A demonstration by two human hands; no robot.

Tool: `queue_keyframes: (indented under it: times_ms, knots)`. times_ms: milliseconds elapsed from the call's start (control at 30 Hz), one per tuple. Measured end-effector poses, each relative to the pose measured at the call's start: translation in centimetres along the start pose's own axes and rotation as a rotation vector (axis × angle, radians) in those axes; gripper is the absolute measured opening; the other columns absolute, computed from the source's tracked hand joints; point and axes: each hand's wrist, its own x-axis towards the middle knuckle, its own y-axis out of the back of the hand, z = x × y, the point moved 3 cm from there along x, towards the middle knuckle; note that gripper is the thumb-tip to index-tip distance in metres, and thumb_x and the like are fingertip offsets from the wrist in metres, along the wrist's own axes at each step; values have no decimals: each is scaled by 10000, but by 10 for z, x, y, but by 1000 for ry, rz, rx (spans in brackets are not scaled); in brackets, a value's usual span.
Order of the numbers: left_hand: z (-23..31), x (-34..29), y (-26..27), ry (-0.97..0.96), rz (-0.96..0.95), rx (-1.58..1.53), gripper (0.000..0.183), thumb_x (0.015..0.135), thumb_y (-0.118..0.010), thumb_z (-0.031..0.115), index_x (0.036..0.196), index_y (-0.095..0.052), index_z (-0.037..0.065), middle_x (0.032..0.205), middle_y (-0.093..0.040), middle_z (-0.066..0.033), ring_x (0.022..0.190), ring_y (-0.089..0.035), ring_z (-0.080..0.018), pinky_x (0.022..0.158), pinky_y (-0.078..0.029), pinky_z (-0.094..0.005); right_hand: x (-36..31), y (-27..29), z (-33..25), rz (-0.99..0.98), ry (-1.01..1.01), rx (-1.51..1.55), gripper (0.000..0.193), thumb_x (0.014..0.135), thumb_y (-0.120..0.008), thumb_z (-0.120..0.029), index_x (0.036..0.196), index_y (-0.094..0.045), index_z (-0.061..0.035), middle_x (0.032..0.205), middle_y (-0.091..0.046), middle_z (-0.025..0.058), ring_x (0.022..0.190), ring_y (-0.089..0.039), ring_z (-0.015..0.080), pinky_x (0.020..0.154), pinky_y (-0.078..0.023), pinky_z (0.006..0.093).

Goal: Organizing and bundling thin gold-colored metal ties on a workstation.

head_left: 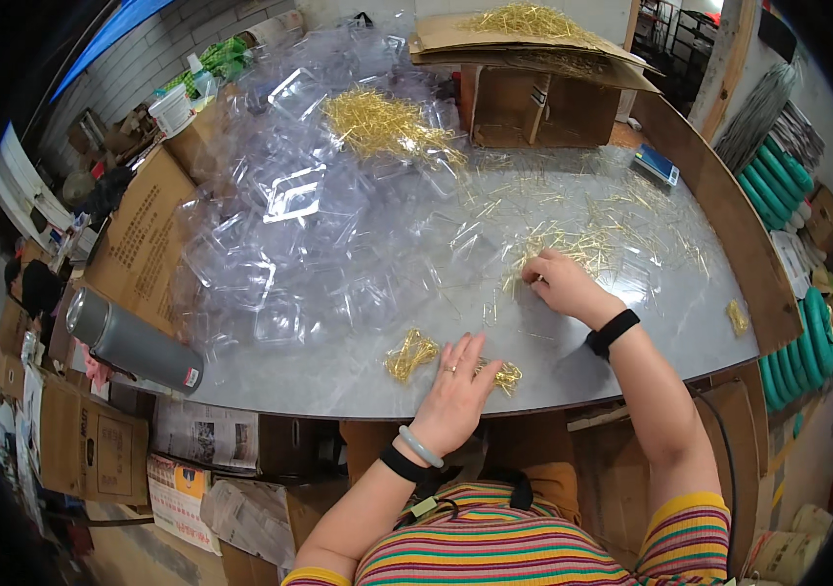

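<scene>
My left hand (454, 386) lies near the table's front edge with its fingers stretched out and its thumb apart. Under and beside the thumb is a small bunch of gold wire hooks (507, 377); the hand hides part of it. Just left of that hand sits another bunch of gold wire hooks (411, 355). My right hand (567, 285) is at the near side of a loose, scattered heap of gold wire hooks (587, 246). Its thumb and fingers are pinched together at the hooks; how many it holds is too small to tell.
Clear plastic boxes (294, 200) heap over the table's left side, with a gold wire pile (387, 125) on them. A cardboard box (543, 107) stands at the back. A grey flask (133, 342) lies tilted at the left edge. A wooden board (729, 215) borders the right side.
</scene>
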Motion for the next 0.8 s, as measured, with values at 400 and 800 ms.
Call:
queue_keyframes:
  times_ms: [400, 800]
  knots:
    - [0, 2, 1, -44, -18, -16, 375, 908, -624, 52, 1278, -564, 31, 1344, -481, -199, 1342, -404, -413, 1144, -315, -532, -6, -16, -5, 268, -9, -330, 169, 819, -649, -58, 986, -648, -32, 989, -612, 168, 969, -621, 372, 843, -527, 457]
    - [4, 2, 1, -19, 20, 62, 493, 904, -640, 72, 1362, -479, -13, 1357, -434, -202, 1338, -386, -429, 1147, -311, -539, -38, -14, -38, 18, 122, 79, 169, 838, -633, -34, 1002, -671, -45, 978, -624, 157, 866, -629, 389, 802, -532, 442]
